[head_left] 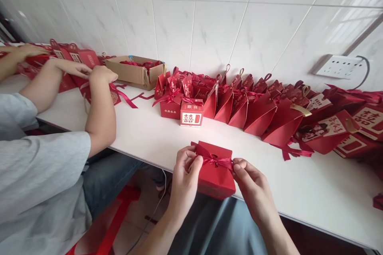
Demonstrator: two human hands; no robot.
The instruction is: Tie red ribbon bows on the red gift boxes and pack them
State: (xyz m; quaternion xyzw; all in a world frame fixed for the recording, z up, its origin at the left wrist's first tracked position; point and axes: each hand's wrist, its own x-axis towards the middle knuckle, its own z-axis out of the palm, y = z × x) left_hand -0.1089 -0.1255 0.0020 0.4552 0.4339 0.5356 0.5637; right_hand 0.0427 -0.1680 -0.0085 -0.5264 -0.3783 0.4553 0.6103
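Observation:
Right at the table's front edge sits a red gift box (pixel 215 183), with a dark red satin ribbon (pixel 220 161) across its top, gathered in a bow or knot at the middle. My left hand (pixel 188 169) pinches the ribbon at the box's left side between thumb and fingers. On the opposite side, my right hand (pixel 249 177) is closed on the ribbon's right part near the box's edge. Beyond the box stand a small red and cream box (pixel 192 114) with gold characters and a red ribboned box (pixel 170 107).
Several red gift bags (pixel 260 113) line the white table (pixel 143 127) along the tiled wall. An open cardboard carton (pixel 131 73) holds red ribbons. At left, a person in a grey sleeve (pixel 60 155) handles red ribbon and bags. A power socket (pixel 341 67) is on the wall.

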